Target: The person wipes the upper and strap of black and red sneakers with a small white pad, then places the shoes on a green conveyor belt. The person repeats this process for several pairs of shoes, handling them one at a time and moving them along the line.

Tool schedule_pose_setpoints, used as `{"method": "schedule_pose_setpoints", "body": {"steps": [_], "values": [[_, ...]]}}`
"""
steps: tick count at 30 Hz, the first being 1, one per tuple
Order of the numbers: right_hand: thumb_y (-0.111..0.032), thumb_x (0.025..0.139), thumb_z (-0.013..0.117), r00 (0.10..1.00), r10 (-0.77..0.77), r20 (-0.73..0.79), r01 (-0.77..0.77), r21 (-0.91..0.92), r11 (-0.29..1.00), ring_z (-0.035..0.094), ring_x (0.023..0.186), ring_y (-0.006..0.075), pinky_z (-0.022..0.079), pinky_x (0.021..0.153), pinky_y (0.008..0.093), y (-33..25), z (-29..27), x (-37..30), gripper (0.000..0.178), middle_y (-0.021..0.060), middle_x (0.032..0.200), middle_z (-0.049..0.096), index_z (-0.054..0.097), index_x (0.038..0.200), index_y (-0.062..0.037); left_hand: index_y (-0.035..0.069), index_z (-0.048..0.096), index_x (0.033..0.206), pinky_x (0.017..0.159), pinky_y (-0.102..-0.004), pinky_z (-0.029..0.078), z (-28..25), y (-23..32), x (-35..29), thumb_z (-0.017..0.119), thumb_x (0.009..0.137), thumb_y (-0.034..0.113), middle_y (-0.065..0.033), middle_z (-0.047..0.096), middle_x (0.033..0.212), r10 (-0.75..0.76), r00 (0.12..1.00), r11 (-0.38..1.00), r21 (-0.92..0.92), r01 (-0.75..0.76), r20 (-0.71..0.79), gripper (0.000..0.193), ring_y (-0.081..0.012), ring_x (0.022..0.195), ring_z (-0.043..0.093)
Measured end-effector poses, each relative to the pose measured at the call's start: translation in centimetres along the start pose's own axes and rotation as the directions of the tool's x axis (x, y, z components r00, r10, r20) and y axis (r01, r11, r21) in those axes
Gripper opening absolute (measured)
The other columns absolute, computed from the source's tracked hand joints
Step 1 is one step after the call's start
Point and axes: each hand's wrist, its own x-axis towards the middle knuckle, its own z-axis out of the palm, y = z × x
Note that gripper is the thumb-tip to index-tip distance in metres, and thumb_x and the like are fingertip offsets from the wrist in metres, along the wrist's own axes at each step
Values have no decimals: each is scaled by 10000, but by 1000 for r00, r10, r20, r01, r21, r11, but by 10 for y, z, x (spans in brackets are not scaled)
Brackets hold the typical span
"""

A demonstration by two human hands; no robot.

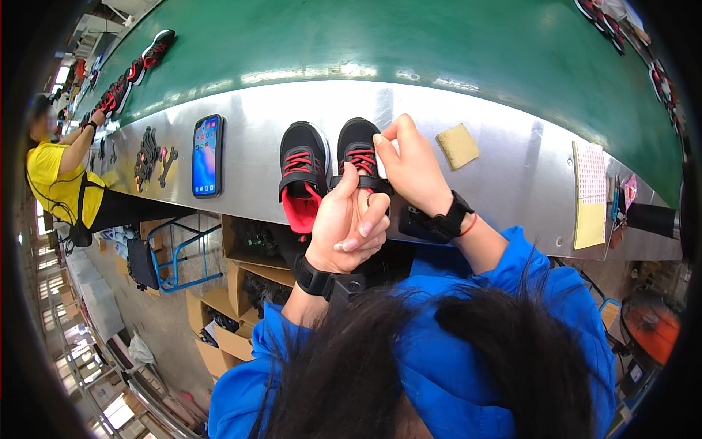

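Two black sneakers point(299, 157) with red laces and red lining stand side by side on the metal edge of the bench, toes pointing away from me. My left hand point(349, 227) is over the heel of the right-hand sneaker point(357, 137), fingers curled and the thumb at its black strap. That heel is hidden behind the hand. Beside the same sneaker, my right hand point(415, 162) is closed in a pinch, with a small white piece point(395, 147) showing at its fingertips. Whether it is loose or part of something I cannot make out.
A phone point(208, 156) and small dark tools point(147, 159) lie to the left. At the right are a tan sponge block point(458, 145) and a paper pad point(589, 194). Beyond runs a green belt point(351, 36) carrying more shoes point(159, 47). A person in yellow point(62, 172) works far left.
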Motion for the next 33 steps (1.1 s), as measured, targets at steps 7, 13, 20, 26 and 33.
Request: {"method": "schedule_pose_setpoints", "body": {"steps": [7, 13, 20, 26, 33], "values": [[-177, 936, 596, 967, 30, 251, -53, 88, 995, 611, 812, 301, 471, 734, 380, -9, -13, -17, 208, 180, 838, 610, 498, 948, 6, 17, 444, 558, 263, -195, 227, -2, -2, -5, 119, 1017, 582, -41, 403, 415, 80, 997, 994, -72, -81, -20, 796, -99, 254, 340], [-203, 940, 581, 999, -17, 39, 12, 121, 993, 627, 733, 345, 484, 680, 433, 12, -2, -11, 236, 199, 797, 620, 502, 970, 17, 22, 422, 525, 267, -189, 255, -4, -1, 0, 147, 1015, 586, -45, 411, 426, 30, 998, 998, -53, -27, 58, 797, -101, 259, 347], [-266, 967, 583, 993, 108, 44, -116, 270, 956, 621, 694, 213, 493, 624, 348, 19, -12, -9, 297, 149, 864, 629, 508, 1069, 2, 18, 417, 533, 260, -195, 255, 2, -5, -15, 189, 1011, 604, -37, 388, 399, 143, 988, 970, -205, -128, 64, 790, -104, 253, 327], [-451, 910, 654, 895, 125, 428, -262, 279, 924, 599, 614, 117, 492, 564, 258, -7, -35, -7, 522, 75, 839, 645, 604, 1163, 3, 1, 440, 501, 264, -179, 260, -5, -12, -33, 188, 1036, 536, -73, 437, 413, 155, 966, 957, -275, -95, 205, 798, -101, 261, 347], [-448, 818, 742, 947, 156, 281, -214, 187, 959, 554, 541, 79, 419, 496, 265, -9, -34, -10, 458, 37, 596, 604, 708, 849, 8, -18, 472, 587, 279, -202, 300, 11, -15, -38, 225, 1049, 477, -91, 471, 466, 134, 986, 969, -222, -109, 101, 721, -128, 292, 361]]}}
